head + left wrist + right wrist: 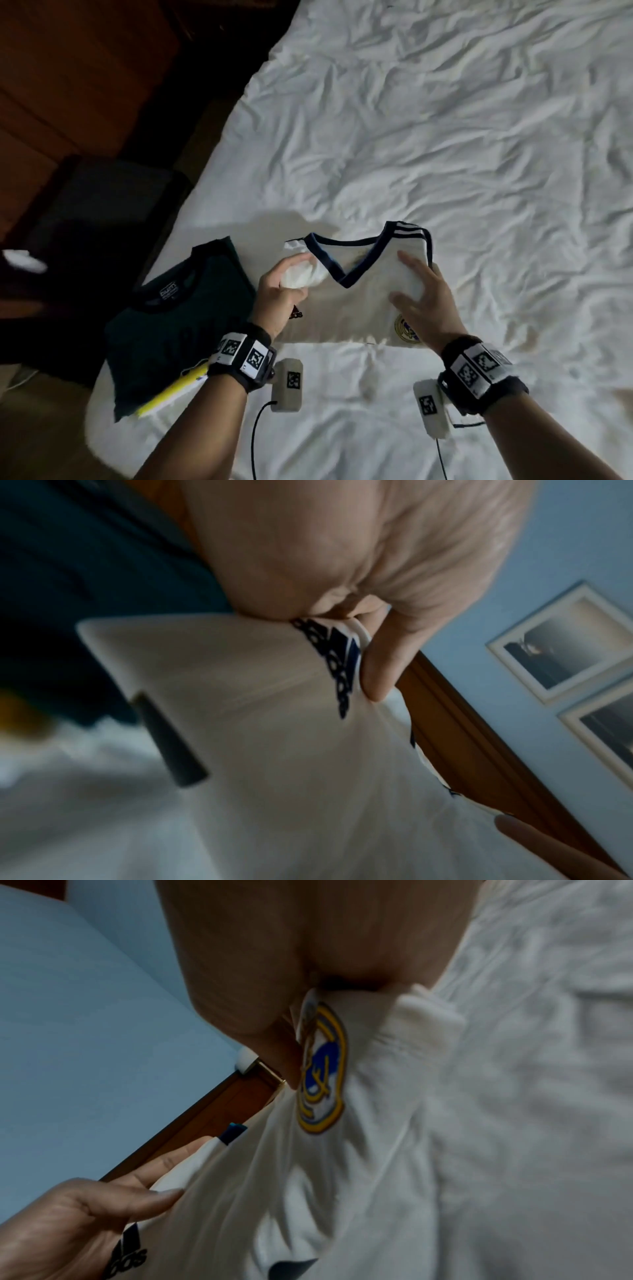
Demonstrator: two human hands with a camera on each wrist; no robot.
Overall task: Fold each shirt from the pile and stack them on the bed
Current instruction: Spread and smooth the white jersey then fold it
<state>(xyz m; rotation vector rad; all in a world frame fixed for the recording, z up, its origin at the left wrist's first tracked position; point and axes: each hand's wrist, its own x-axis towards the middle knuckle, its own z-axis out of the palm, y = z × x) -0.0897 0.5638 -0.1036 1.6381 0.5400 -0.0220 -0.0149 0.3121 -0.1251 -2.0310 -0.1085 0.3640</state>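
Observation:
A white jersey (363,308) with a navy V-neck lies folded on the white bed (445,120). My left hand (291,281) grips a bunch of its fabric at the left shoulder; in the left wrist view the fingers (377,669) pinch the cloth (257,723) by the black logo. My right hand (411,287) lies flat with spread fingers on the jersey's right side, just above the round crest (322,1069). A dark green shirt (185,318) lies folded to the left of the jersey, near the bed's edge.
Dark wooden furniture (68,85) and a low dark piece (102,205) stand left of the bed. A yellow and white item (171,394) lies by the green shirt at the bed's corner. Rumpled sheet stretches far and right. Framed pictures (565,642) hang on the blue wall.

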